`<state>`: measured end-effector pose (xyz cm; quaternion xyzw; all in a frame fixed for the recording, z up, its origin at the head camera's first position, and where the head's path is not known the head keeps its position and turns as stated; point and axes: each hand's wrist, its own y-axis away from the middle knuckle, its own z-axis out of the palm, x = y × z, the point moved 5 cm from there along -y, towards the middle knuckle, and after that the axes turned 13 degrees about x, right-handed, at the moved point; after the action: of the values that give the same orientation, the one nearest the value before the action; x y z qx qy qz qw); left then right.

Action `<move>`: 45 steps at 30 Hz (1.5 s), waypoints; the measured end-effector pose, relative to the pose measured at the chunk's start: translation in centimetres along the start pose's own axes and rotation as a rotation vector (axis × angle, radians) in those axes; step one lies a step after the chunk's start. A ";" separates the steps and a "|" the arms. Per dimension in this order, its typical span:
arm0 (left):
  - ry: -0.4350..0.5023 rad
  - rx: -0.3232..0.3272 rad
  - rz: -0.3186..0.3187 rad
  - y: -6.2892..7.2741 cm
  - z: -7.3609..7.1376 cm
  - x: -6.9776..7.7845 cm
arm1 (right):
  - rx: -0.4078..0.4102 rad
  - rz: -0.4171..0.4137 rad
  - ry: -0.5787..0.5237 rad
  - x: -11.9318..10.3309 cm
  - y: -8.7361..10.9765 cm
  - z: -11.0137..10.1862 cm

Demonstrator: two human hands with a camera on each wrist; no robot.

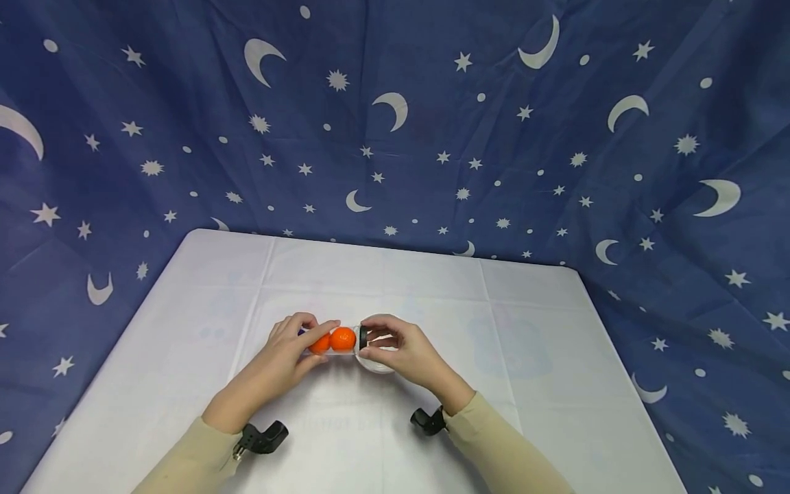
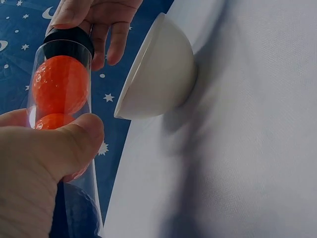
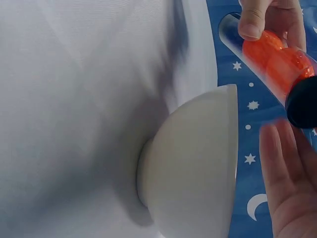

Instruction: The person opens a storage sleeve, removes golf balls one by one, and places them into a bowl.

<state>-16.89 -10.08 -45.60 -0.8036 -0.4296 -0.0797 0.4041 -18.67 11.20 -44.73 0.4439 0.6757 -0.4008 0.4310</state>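
Note:
My left hand grips a clear plastic tube with its thumb across the side. Inside the tube are orange dimpled golf balls, and a dark blue dimpled ball shows towards the far end from the cap. A black cap closes the tube's right end. My right hand pinches that cap between thumb and forefinger, its other fingers spread loosely. The tube is held above the table, tilted in the right wrist view. Below the capped end stands a white bowl, partly covered by the right hand in the head view.
The table has a white cloth with fold creases. Behind it hangs a dark blue curtain with moons and stars. A small black camera is strapped to the left wrist, and another camera to the right wrist.

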 end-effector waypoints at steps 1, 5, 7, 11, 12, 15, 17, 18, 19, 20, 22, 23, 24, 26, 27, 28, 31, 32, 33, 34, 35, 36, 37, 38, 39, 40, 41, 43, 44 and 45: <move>-0.001 0.008 0.002 0.0 -0.1 0.0 | 0.016 -0.005 0.012 0.4 0.0 -0.1; 0.012 0.029 0.012 -0.1 -0.2 0.1 | 0.078 -0.019 0.034 1.1 0.2 -0.4; 0.010 0.033 0.017 -0.1 -0.2 0.0 | 0.102 -0.023 0.044 1.1 0.6 -0.6; 0.001 0.025 0.006 0.2 -0.2 -0.4 | 0.135 -0.037 0.063 1.1 1.5 -0.8; -0.002 0.020 -0.002 0.3 -0.2 -0.5 | 0.139 -0.041 0.063 1.1 1.8 -0.8; -0.006 0.003 -0.034 0.6 -0.3 -1.0 | 0.138 -0.047 0.071 1.2 2.8 -0.8; -0.015 -0.003 -0.052 0.8 -0.5 -1.3 | 0.122 -0.037 0.076 1.4 3.4 -0.6; -0.021 -0.005 -0.059 0.9 -0.5 -1.5 | 0.107 -0.026 0.073 1.6 3.8 -0.4; -0.026 -0.006 -0.064 0.9 -0.6 -1.6 | 0.091 -0.018 0.078 1.7 4.1 -0.2; -0.031 -0.007 -0.067 1.0 -0.6 -1.7 | 0.072 -0.009 0.082 1.8 4.4 0.1; -0.041 -0.007 -0.073 1.1 -0.7 -2.0 | 0.026 0.002 0.086 2.1 4.9 0.7; -0.043 -0.006 -0.074 1.1 -0.7 -2.1 | 0.000 0.004 0.092 2.2 5.2 1.0; -0.044 -0.004 -0.076 1.2 -0.7 -2.2 | -0.022 0.000 0.105 2.4 5.4 1.3; -0.044 0.003 -0.078 1.2 -0.7 -2.3 | -0.064 -0.017 0.138 2.5 5.8 1.8; -0.046 0.005 -0.078 1.3 -0.7 -2.3 | -0.084 -0.030 0.152 2.6 6.0 2.0; -0.049 0.006 -0.078 1.4 -0.7 -2.4 | -0.102 -0.043 0.168 2.7 6.2 2.2; -0.051 0.012 -0.074 1.5 -0.7 -2.4 | -0.138 -0.090 0.209 2.8 6.6 2.5; -0.052 0.013 -0.074 1.5 -0.7 -2.4 | -0.145 -0.104 0.220 2.8 6.7 2.5; -0.052 0.015 -0.072 1.6 -0.8 -2.4 | -0.149 -0.120 0.232 2.8 6.8 2.6; -0.050 0.017 -0.071 1.6 -0.8 -2.4 | -0.151 -0.129 0.245 2.9 6.9 2.7; -0.049 0.020 -0.068 1.6 -0.8 -2.4 | -0.151 -0.137 0.262 3.1 6.9 2.7; -0.049 0.022 -0.067 1.6 -0.9 -2.4 | -0.152 -0.140 0.277 3.2 6.9 2.7; -0.049 0.021 -0.066 1.5 -0.9 -2.4 | -0.153 -0.143 0.295 3.4 6.8 2.7; -0.050 0.020 -0.063 1.5 -0.9 -2.4 | -0.155 -0.145 0.317 3.6 6.8 2.7; -0.052 0.016 -0.063 1.5 -0.9 -2.4 | -0.159 -0.146 0.336 3.7 6.8 2.8; -0.053 0.012 -0.064 1.5 -0.9 -2.4 | -0.164 -0.147 0.356 3.8 6.8 2.8; -0.054 0.007 -0.068 1.5 -0.9 -2.3 | -0.169 -0.150 0.375 3.9 6.8 2.8; -0.058 -0.005 -0.078 1.5 -0.9 -2.3 | -0.179 -0.157 0.409 3.9 6.7 2.8; -0.060 -0.012 -0.083 1.5 -0.9 -2.3 | -0.180 -0.161 0.430 3.9 6.8 2.7; -0.061 -0.018 -0.089 1.4 -0.9 -2.3 | -0.182 -0.161 0.449 3.9 6.8 2.7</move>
<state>-17.02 -12.62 -46.93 -0.7895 -0.4760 -0.0769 0.3796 -12.58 11.66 -50.29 0.4259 0.8210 -0.2629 0.2748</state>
